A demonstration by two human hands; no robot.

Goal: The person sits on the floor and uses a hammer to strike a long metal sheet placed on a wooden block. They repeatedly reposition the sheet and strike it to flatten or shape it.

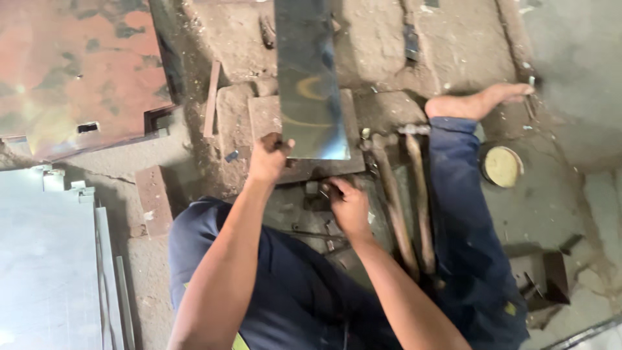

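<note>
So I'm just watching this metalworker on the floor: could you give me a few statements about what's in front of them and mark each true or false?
1. The left hand grips the near corner of a shiny sheet-metal strip. True.
2. The right hand holds one of the hammers. False: it rests low by small metal pieces, apart from the two wooden-handled hammers lying beside it.
3. The strip lies across a flat stone block. True.
4. The person wears shoes. False: the bare foot shows at the right.
5. A round tin sits on the ground beyond the blue trouser leg. True.
</note>
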